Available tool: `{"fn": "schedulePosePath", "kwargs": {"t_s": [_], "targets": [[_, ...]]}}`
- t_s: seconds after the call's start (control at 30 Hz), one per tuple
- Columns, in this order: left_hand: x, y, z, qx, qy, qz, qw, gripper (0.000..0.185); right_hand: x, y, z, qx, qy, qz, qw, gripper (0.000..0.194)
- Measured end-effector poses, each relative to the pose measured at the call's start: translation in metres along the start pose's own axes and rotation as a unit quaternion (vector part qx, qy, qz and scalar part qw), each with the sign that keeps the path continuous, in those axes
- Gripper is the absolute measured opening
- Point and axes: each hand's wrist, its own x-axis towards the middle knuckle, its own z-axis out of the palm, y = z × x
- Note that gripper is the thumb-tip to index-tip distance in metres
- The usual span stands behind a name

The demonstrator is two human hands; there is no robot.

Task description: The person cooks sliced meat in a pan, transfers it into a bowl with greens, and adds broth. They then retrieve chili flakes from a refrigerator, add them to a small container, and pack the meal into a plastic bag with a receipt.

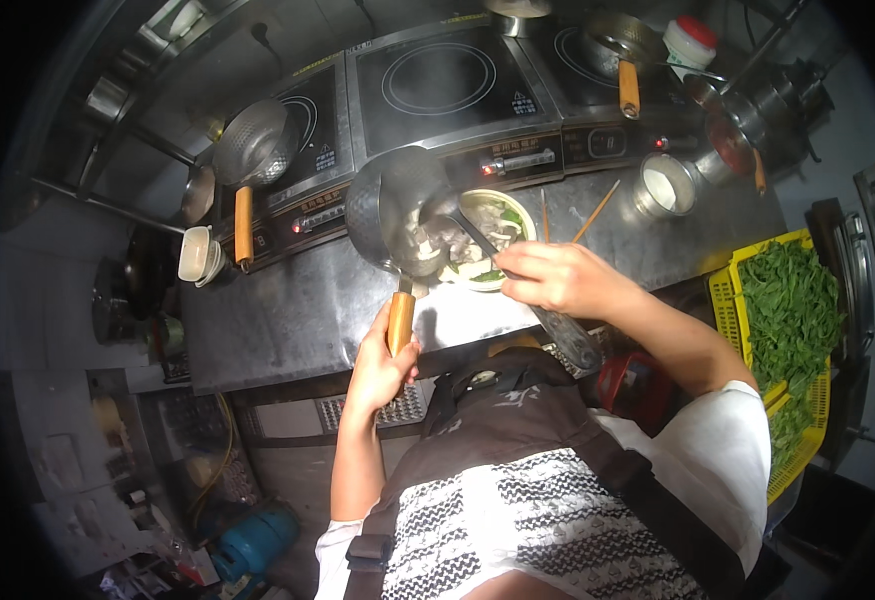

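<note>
My left hand (pixel 386 361) is closed on the wooden handle of a hammered metal saucepan (pixel 377 206), tilted over a round bowl (pixel 530 217). In my right hand (pixel 561 277) is a dark long-handled ladle or spoon (pixel 475 234), its head at the mouth of the pan. Pale pieces of food and green leaves lie in the bowl, and more pale food is at the pan's lip. The pan hides the left part of the bowl. Chopsticks (pixel 596 211) lie on the steel counter (pixel 280 322) just beyond my right hand.
Induction cooktops (pixel 437 82) line the back of the counter. One hammered saucepan (pixel 254 146) sits at left, another (pixel 621 45) at right. Small white dishes (pixel 199 256) are stacked at the left. A metal cup (pixel 664 187) stands right. Yellow baskets (pixel 722 307) hold leafy greens; a blue gas cylinder (pixel 257 536) is lower left.
</note>
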Motion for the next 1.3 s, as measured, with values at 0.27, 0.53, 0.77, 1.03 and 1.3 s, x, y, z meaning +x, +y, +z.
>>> {"fn": "schedulePosePath", "kwargs": {"t_s": [0.27,0.53,0.77,1.03,1.3], "targets": [[0.004,-0.004,-0.002,-0.049,-0.008,0.010,0.999,0.064,0.004,0.000,0.042,0.096,0.021,0.002,0.995,0.014],[0.004,-0.009,-0.009,-0.047,-0.001,0.004,0.999,0.065,-0.020,-0.006,-0.022,-0.029,-0.065,-0.075,0.995,0.009],[0.002,-0.008,-0.014,-0.052,0.010,0.014,0.998,0.065,-0.011,-0.005,-0.016,0.038,0.047,0.036,0.998,0.015],[-0.002,0.000,-0.014,-0.029,-0.002,0.016,0.999,0.065,0.010,0.003,0.017,0.042,0.024,-0.035,0.998,0.012],[0.009,-0.004,-0.016,-0.109,-0.002,0.024,0.994,0.062,-0.021,-0.002,-0.036,0.001,0.038,-0.023,0.999,0.015]]}}
